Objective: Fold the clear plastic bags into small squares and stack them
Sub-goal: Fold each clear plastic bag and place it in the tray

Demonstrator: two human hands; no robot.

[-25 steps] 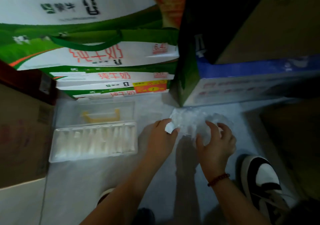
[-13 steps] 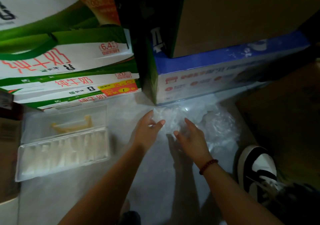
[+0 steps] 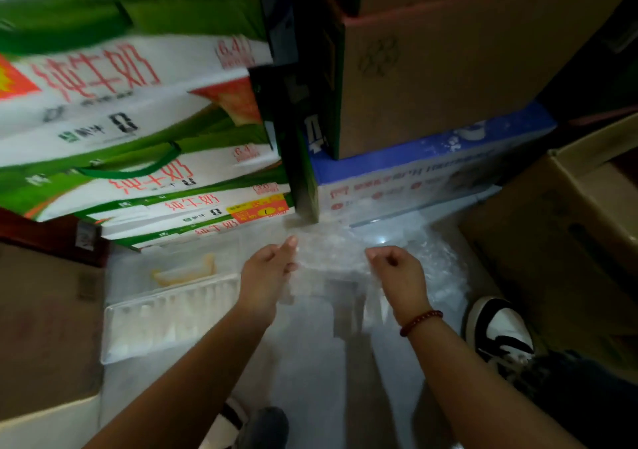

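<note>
A clear plastic bag [image 3: 331,265] is stretched out flat in the air between my two hands, above the pale floor. My left hand [image 3: 267,271] pinches its left edge with the fingers closed. My right hand [image 3: 397,271] grips its right edge in a fist. A crumpled heap of more clear plastic bags [image 3: 438,269] lies on the floor just right of my right hand. The view is blurred, so the held bag's lower edge is hard to make out.
A clear plastic tray [image 3: 165,321] with white pieces lies at the left on the floor. Stacked green-and-white milk cartons [image 3: 138,158] and a blue box [image 3: 414,176] stand behind. Brown cardboard boxes [image 3: 559,234] stand at the right, my shoe [image 3: 497,328] below them.
My hands have lifted a bag off the pile and moved apart, pulling it flat between them. The camera has tilted up and shifted.
</note>
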